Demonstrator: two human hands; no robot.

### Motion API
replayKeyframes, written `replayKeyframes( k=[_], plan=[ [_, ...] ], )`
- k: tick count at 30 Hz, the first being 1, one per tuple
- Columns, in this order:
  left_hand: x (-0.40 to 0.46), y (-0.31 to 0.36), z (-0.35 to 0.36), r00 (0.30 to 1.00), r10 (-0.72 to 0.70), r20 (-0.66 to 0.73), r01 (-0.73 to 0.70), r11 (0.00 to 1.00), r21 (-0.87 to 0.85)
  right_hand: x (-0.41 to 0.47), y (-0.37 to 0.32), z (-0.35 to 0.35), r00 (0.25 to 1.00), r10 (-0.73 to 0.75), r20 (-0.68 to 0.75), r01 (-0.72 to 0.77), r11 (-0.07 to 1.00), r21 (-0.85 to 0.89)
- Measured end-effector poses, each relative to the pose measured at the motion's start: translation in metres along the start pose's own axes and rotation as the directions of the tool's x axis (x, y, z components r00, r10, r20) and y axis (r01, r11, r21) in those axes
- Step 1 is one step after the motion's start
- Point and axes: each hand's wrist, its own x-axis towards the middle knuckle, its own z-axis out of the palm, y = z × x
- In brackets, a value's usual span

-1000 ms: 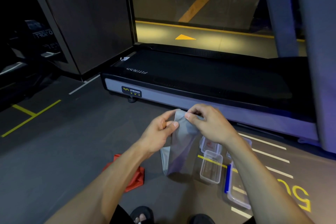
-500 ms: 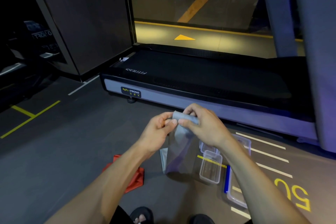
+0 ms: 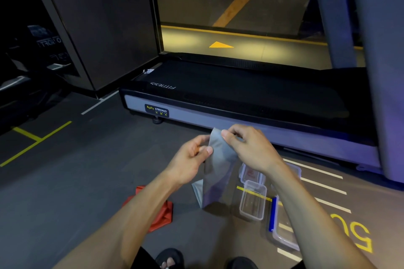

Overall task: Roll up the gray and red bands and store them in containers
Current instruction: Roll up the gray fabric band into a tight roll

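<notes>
The gray band [image 3: 218, 172] hangs flat and limp from its top edge. My left hand [image 3: 190, 159] and right hand [image 3: 251, 148] pinch that edge, close together, fingers curled.

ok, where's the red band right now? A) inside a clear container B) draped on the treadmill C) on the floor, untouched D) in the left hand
C: the red band lies on the floor under the left forearm, while the left hand and the right hand both pinch the top of the gray band.
</notes>
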Motion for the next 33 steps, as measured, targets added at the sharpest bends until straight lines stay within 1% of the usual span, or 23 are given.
replayKeyframes(
  k=[4,8,13,18,22,25,28,33],
  plan=[
    [0.0018,-0.0012,-0.0009,1.0,0.025,-0.015,-0.024,0.999,0.043,-0.0005,-0.0033,0.0016,0.999,-0.02,0.039,0.019,1.0,0.019],
    [0.0048,-0.0035,-0.0017,0.998,0.049,-0.031,-0.047,0.996,0.076,0.0003,-0.0036,0.0043,0.997,0.018,0.075,-0.021,0.999,0.046],
    [0.0047,-0.0037,-0.0004,0.998,0.048,-0.048,-0.045,0.997,0.057,0.0005,-0.0019,0.0077,0.992,0.058,0.111,-0.068,0.994,0.09],
    [0.0014,0.002,0.0005,0.996,0.024,-0.081,-0.019,0.998,0.059,-0.0021,0.0008,0.0077,0.989,0.005,0.145,-0.021,0.994,0.11],
    [-0.0007,0.0032,0.001,0.998,-0.013,-0.053,0.011,0.999,-0.03,-0.0004,-0.0001,0.0078,0.998,0.003,0.068,-0.004,1.0,0.013],
    [-0.001,0.0022,0.0001,1.0,-0.021,-0.021,0.02,0.999,-0.031,0.0019,0.0023,0.0086,1.0,-0.001,0.01,0.001,1.0,0.003],
    [-0.0025,0.0025,0.001,0.999,-0.036,-0.004,0.036,0.999,-0.025,0.0025,0.0021,0.0052,0.999,0.006,-0.051,-0.005,1.0,0.029],
    [-0.0007,0.0017,0.0004,1.0,-0.022,-0.011,0.022,1.0,0.007,0.0029,0.0039,0.0024,0.999,0.007,-0.033,-0.005,0.998,0.063]
  ],
)
